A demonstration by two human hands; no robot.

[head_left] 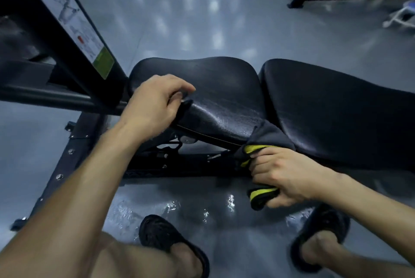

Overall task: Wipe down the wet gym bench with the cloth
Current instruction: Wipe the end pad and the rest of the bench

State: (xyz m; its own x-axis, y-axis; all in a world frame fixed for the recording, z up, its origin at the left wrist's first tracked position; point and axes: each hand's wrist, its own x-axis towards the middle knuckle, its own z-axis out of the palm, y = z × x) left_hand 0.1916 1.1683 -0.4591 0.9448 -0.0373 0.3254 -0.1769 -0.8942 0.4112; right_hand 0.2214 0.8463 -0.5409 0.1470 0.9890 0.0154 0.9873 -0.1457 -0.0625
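The right hand [285,176] has its fingers bunched round the grey, yellow-edged cloth [267,140] at the gap between the black padded vinyl bench seat [215,89] and backrest [336,107]. The left hand [155,102] pinches the seat's near corner. Wadded like this, the cloth may only smear the water, and the puddle on the grey floor [179,208] by the sandals could cause a slip.

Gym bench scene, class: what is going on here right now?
A person stands over a black gym bench. The left hand pinches one end of a dark cloth at the seat pad's near left edge. The right hand grips the bunched grey and yellow cloth at the gap between the two pads. The seat glistens, and the floor below shows water.
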